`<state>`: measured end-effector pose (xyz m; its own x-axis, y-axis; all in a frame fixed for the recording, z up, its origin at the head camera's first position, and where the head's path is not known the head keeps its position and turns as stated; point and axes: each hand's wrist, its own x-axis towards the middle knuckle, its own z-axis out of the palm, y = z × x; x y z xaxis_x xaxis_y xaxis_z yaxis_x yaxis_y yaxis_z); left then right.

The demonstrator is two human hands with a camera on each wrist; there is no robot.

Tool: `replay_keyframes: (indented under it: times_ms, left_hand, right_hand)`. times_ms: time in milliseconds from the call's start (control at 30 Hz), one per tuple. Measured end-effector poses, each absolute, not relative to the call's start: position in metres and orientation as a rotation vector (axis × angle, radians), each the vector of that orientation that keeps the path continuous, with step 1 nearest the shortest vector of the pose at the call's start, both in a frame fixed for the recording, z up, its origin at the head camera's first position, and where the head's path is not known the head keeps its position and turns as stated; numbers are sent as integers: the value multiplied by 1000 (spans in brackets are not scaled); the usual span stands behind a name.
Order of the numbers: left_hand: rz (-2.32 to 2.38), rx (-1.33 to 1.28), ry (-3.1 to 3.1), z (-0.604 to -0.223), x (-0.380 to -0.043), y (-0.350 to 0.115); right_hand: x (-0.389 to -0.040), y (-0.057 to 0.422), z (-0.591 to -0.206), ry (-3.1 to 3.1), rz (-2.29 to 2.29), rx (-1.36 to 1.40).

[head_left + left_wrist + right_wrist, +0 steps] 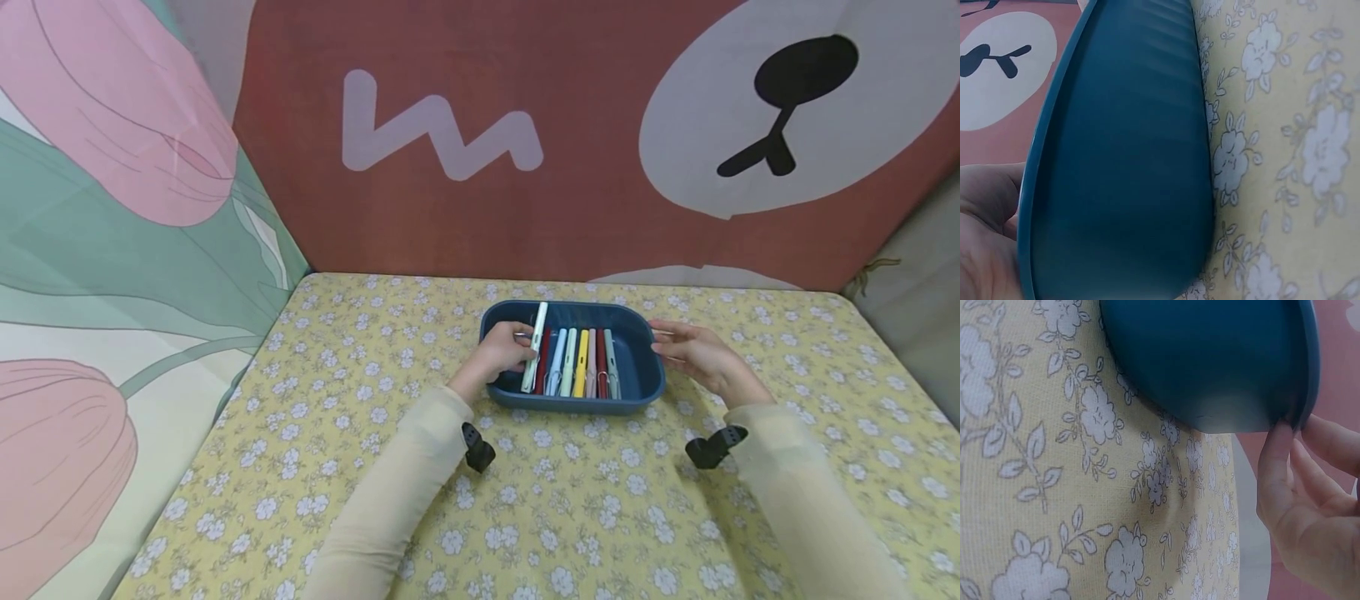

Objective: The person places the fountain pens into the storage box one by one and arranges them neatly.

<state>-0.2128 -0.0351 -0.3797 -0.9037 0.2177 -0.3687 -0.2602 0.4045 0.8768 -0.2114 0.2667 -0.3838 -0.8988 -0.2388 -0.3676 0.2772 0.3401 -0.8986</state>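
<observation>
A dark blue tray with rounded corners stands on the table, holding a row of pens in several colours. My left hand reaches over its left side and pinches a pale mint pen, which lies at the left end of the row, its upper end near the back rim. Beside that pen lie a dark red pen, a yellow pen and several others. At the tray's right end, my right hand holds the rim between thumb and fingers. The left wrist view shows the tray's outer wall, which hides the left fingertips.
A yellow flowered cloth covers the table. Behind it rises a red printed backdrop, and a flower-printed panel borders the left side. Small black cameras sit at both wrists, over cream sleeves.
</observation>
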Motion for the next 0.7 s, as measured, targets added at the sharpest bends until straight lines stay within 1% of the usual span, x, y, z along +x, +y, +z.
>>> replay_keyframes:
  times_ms: [700]
  left_hand:
    - [1420,-74,2200,-382,-213,-32]
  right_hand:
    - [-212,267,-383,2157,-1584,44]
